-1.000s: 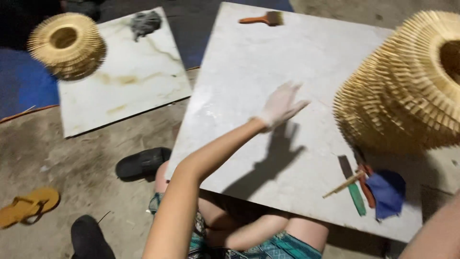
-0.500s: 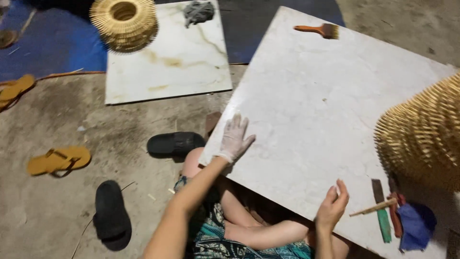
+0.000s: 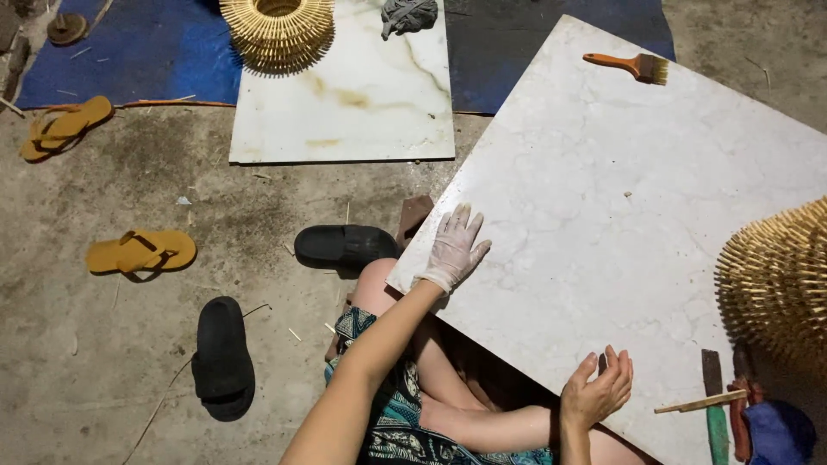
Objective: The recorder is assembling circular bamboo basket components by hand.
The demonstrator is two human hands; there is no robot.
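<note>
My gloved left hand [image 3: 452,250] lies flat, empty, on the slab [image 3: 603,198]; right hand [image 3: 596,394] open at its edge; knife [image 3: 714,405], stick [image 3: 699,402], basket [image 3: 775,280] nearby.

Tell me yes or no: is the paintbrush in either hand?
No, the paintbrush lies alone at the slab's far corner, away from both hands.

Informal floor-level craft workshop, prob. home-based — bare stained concrete floor [image 3: 129,362], worker seated on it. Two pale marble-look slabs [image 3: 603,198] [image 3: 345,95] serve as work surfaces. Round woven bamboo-stick pieces [image 3: 277,30] [image 3: 775,284], orange-handled paintbrush [image 3: 627,65], green-handled hand tool [image 3: 715,405], blue tarp [image 3: 129,52]. Yellow flip-flops [image 3: 142,251] and black slippers [image 3: 222,357] lie about.
</note>
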